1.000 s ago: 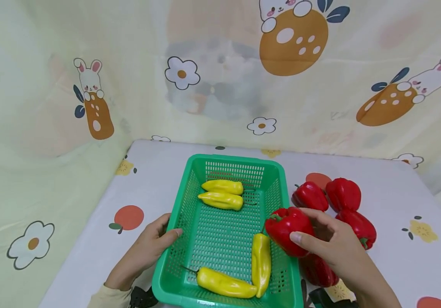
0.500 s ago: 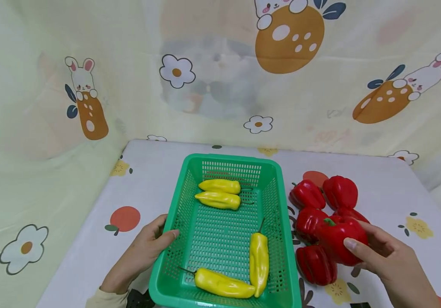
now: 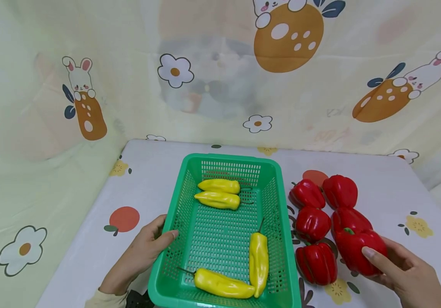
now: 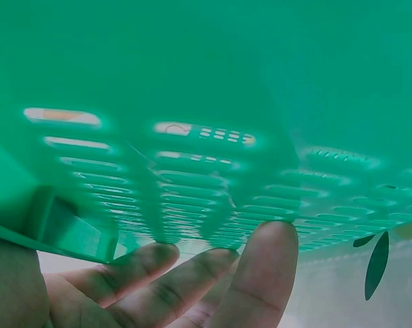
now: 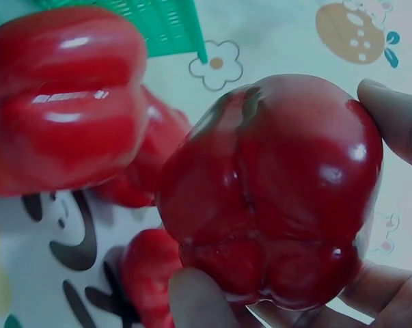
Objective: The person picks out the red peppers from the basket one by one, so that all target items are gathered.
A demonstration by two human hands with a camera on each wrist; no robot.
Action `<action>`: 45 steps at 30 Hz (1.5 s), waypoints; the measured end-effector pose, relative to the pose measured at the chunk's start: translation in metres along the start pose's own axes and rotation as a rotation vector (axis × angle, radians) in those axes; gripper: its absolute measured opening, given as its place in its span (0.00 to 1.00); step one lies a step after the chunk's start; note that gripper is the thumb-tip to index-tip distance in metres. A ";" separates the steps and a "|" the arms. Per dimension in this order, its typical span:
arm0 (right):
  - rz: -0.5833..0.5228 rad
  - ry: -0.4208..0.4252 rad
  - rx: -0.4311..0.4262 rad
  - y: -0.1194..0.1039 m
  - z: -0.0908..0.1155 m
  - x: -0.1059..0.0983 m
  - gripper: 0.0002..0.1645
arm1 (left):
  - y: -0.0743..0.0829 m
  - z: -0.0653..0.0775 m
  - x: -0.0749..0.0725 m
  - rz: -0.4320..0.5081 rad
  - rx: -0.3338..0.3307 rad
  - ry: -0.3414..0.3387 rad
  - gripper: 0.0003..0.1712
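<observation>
A green plastic basket [image 3: 288, 231] sits in front of me, and my left hand [image 3: 147, 248] grips its left rim, thumb over the edge. In the left wrist view the fingers [image 4: 260, 273] lie against the outside of the perforated wall [image 4: 206, 55]. My right hand [image 3: 409, 269] holds a red bell pepper [image 3: 359, 252] by its sides, stem tilted up and left. The same red bell pepper [image 5: 294, 178] fills the middle of the right wrist view. Inside the basket lie several yellow peppers [image 3: 258, 261], two along the far end.
Several other red bell peppers [image 3: 312, 224] stand grouped on the patterned tablecloth [image 3: 393, 192], right of the basket. A printed cloth curtain [image 3: 220, 98] hangs behind the table and on its left.
My right hand has carried the red bell pepper from above the basket's right rim rightward, over to the other red peppers. My left hand keeps its grip on the basket.
</observation>
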State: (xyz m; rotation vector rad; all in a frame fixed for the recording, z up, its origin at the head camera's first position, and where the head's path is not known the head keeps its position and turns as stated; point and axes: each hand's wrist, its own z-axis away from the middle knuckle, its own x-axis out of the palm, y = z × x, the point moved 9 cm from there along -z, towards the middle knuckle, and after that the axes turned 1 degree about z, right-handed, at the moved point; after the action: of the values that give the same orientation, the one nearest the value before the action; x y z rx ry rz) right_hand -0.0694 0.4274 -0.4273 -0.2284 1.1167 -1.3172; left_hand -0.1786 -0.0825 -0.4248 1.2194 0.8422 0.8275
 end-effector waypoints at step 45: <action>0.037 -0.094 0.088 0.051 -0.025 0.014 0.66 | 0.001 0.002 0.000 -0.040 -0.013 0.005 0.30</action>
State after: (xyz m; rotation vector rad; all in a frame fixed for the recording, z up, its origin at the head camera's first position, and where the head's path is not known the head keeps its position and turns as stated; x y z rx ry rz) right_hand -0.0570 0.4425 -0.4828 -0.2015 0.9774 -1.3061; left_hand -0.1772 -0.0833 -0.4240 1.1855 0.8616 0.8032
